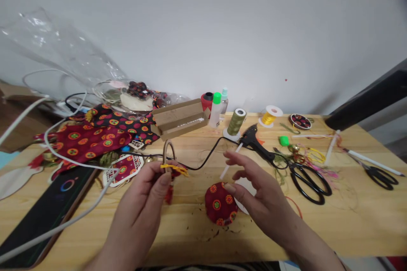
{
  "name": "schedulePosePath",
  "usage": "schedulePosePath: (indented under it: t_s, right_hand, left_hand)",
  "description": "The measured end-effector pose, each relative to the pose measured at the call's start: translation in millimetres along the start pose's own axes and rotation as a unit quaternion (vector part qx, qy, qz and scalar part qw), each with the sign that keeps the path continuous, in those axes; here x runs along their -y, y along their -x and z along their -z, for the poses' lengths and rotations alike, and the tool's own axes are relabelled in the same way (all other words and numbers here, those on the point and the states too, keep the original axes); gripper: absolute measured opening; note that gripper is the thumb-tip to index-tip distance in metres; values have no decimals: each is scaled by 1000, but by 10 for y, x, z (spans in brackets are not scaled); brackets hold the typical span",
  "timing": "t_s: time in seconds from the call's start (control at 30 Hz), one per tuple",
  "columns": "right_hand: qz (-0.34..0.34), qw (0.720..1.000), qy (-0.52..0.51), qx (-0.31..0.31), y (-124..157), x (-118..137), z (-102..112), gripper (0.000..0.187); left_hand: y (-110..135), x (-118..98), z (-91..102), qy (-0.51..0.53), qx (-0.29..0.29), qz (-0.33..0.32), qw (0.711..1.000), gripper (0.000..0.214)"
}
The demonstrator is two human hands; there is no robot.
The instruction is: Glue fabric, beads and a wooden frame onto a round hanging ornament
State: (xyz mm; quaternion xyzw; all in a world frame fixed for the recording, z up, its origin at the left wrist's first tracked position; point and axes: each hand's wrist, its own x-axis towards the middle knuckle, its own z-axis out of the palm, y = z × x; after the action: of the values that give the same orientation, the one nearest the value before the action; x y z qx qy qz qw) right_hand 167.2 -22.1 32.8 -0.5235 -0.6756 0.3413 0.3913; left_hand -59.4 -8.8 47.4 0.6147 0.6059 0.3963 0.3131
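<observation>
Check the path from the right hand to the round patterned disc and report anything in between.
Nothing visible stands between the right hand and the patterned disc; the thumb overlaps the disc's edge in view, contact unclear.

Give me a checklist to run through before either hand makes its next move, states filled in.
1. Left hand has a grip on the ring: ok, pinched between thumb and fingers.
2. Yellow cord is firmly knotted to the ring: cannot tell; it crosses the ring by the fingertips.
3. Right hand is free: ok, fingers spread, with no grip on anything.
4. Glue gun is hot: cannot tell; it lies on the table beyond the right hand.
5. Table around the round patterned piece is clean: not ok, dark scraps lie near it.
</observation>
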Motion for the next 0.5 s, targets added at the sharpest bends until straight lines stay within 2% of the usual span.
schedulePosePath:
  t_s: [0.1,0.2,0.27,0.4,0.5]
  right_hand:
    - [-31,995,-85,49,-113,71,-61,72]
    - [-66,980,-155,110,-200,129,-167,76]
    - [-91,975,-158,129,-237,149,-250,65]
    - [-72,986,-84,127,-280,116,-361,19]
    - [-56,991,-56,108,-303,40,-371,23]
  left_hand:
    - [-27,16,-171,-19,24,-86,996,20]
    - [-36,144,-321,-92,20,-217,971,11]
    - [-17,216,-393,-119,27,-274,954,11]
    - [75,290,-452,-143,51,-315,937,14]
    - [102,380,-382,-157,51,-337,927,23]
